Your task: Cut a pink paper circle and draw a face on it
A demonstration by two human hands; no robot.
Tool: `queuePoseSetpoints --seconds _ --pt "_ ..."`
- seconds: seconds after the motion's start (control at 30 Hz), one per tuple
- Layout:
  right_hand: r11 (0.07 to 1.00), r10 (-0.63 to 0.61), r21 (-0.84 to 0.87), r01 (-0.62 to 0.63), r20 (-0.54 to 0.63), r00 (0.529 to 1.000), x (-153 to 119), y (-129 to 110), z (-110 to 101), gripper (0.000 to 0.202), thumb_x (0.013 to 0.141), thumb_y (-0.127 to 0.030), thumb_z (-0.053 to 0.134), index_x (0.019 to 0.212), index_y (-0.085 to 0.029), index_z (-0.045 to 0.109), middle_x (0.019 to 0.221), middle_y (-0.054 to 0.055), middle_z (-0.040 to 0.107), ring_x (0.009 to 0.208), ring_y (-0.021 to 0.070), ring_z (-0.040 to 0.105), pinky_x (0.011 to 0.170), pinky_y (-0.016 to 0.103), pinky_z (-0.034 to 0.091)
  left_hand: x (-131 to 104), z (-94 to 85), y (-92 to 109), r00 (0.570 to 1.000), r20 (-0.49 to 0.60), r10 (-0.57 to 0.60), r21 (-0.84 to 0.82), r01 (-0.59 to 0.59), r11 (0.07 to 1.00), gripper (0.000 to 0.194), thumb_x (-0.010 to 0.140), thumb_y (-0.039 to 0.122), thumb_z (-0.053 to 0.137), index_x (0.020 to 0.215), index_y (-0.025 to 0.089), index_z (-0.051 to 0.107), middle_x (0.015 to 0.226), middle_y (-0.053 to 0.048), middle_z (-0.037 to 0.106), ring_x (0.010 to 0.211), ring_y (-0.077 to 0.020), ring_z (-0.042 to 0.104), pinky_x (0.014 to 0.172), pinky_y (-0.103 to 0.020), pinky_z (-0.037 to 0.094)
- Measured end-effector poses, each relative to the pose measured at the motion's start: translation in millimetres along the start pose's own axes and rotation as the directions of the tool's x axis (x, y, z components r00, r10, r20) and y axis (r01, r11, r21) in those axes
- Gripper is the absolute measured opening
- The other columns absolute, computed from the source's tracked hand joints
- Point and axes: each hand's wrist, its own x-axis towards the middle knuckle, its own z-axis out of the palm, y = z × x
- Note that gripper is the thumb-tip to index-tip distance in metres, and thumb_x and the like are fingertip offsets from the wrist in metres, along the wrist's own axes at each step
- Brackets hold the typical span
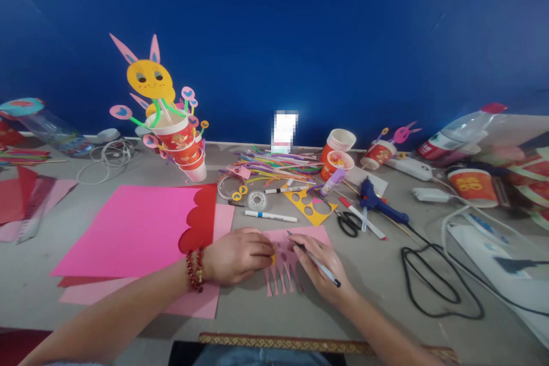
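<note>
My right hand [319,266] is closed around a slim pen [321,266], whose tip is at the pink paper [315,234] lying before me. That paper has holes and narrow strips cut into its near edge. With fingers bent together, my left hand [240,254] presses a small yellow paper piece [273,255] onto the pink paper's left part; most of the piece is hidden beneath the fingertips. Just beyond lie a blue-banded marker [271,216], a tape roll [257,200] and a yellow sheet with round holes [311,206].
Left are stacked pink and red sheets [124,229] and cups with a bunny figure [150,79]. Coloured pipe cleaners [283,166] lie at the back. Right are scissors [348,223], a blue glue gun [380,203], its looped black cable [405,286] and a power strip [484,257].
</note>
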Motion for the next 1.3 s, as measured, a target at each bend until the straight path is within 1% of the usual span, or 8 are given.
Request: queuePoseSetpoints --seconds 0.13,0.3,0.4,0.6,0.8,0.93,1.1,1.3 --pt "1.000 0.011 0.019 -0.011 -0.001 1.000 1.0 -0.7 0.0 0.024 0.100 -0.025 0.042 0.118 -0.026 0.057 0.108 0.005 0.070 0.097 0.0186 0.066 0.085 0.029 0.049 -1.0 1.1 1.6 1.000 0.010 0.019 0.033 -0.019 0.999 0.035 0.089 0.017 0.046 0.122 0.015 0.057 0.127 -0.011 0.062 0.122 -0.0260 0.050 0.108 -0.041 0.038" --pt "0.999 0.021 0.051 -0.020 -0.015 1.000 1.9 -1.2 -1.3 0.022 0.100 -0.025 0.043 0.116 -0.025 0.058 0.108 0.005 0.070 0.099 0.0182 0.066 0.086 0.028 0.049 -2.9 0.3 2.2 0.999 0.016 -0.035 0.113 0.033 0.993 0.032 0.091 0.019 0.046 0.120 0.021 0.059 0.127 -0.011 0.059 0.119 -0.0267 0.050 0.104 -0.045 0.041" --pt "0.998 0.023 0.060 -0.022 -0.023 0.999 2.0 -0.2 -1.3 0.021 0.099 -0.026 0.044 0.115 -0.025 0.059 0.108 0.004 0.071 0.101 0.0183 0.066 0.087 0.027 0.049 -4.5 0.6 1.9 0.999 0.023 -0.043 0.135 0.039 0.990 0.035 0.090 0.020 0.048 0.123 0.023 0.058 0.129 -0.011 0.058 0.121 -0.0265 0.048 0.106 -0.046 0.039" --pt "0.997 0.033 0.066 -0.032 -0.017 0.999 2.9 0.9 -3.1 0.022 0.099 -0.028 0.044 0.114 -0.025 0.060 0.107 0.004 0.071 0.098 0.0181 0.067 0.085 0.027 0.050 -4.2 3.1 4.3 0.996 0.060 -0.070 0.173 0.058 0.983 0.044 0.088 0.021 0.051 0.132 0.021 0.051 0.139 -0.008 0.052 0.127 -0.0265 0.043 0.110 -0.044 0.034" --pt "0.998 0.020 0.067 -0.020 -0.005 1.000 4.2 -0.3 -4.2 0.023 0.100 -0.028 0.043 0.115 -0.025 0.060 0.106 0.005 0.072 0.095 0.0181 0.068 0.083 0.028 0.052 0.0 7.1 8.4 0.992 0.082 -0.097 0.148 0.084 0.985 0.052 0.090 0.026 0.049 0.141 0.021 0.042 0.142 -0.008 0.050 0.129 -0.0266 0.042 0.112 -0.044 0.032" --pt "0.998 0.024 0.064 -0.024 -0.001 1.000 5.5 -2.1 -5.6 0.021 0.100 -0.028 0.044 0.113 -0.025 0.060 0.103 0.004 0.072 0.095 0.0184 0.068 0.085 0.028 0.052 0.4 8.6 8.7 0.992 0.073 -0.099 0.123 0.089 0.988 0.050 0.091 0.025 0.047 0.140 0.021 0.043 0.143 -0.008 0.049 0.130 -0.0265 0.041 0.113 -0.044 0.031" --pt "0.998 0.037 0.058 -0.037 0.006 0.999 5.6 -2.2 -6.8 0.021 0.099 -0.028 0.044 0.114 -0.025 0.059 0.105 0.004 0.072 0.096 0.0181 0.068 0.086 0.027 0.051 1.1 5.9 9.8 0.992 0.078 -0.103 0.109 0.094 0.990 0.048 0.092 0.024 0.045 0.140 0.021 0.044 0.143 -0.007 0.050 0.130 -0.0266 0.040 0.113 -0.044 0.029" --pt "0.998 0.038 0.057 -0.039 0.015 0.999 5.8 -1.7 -6.6 0.022 0.100 -0.029 0.043 0.113 -0.025 0.059 0.104 0.005 0.072 0.095 0.0188 0.068 0.084 0.028 0.052 1.4 4.3 11.8 0.992 0.072 -0.103 0.089 0.096 0.991 0.049 0.089 0.022 0.048 0.139 0.021 0.045 0.141 -0.007 0.051 0.130 -0.0261 0.040 0.113 -0.043 0.030"
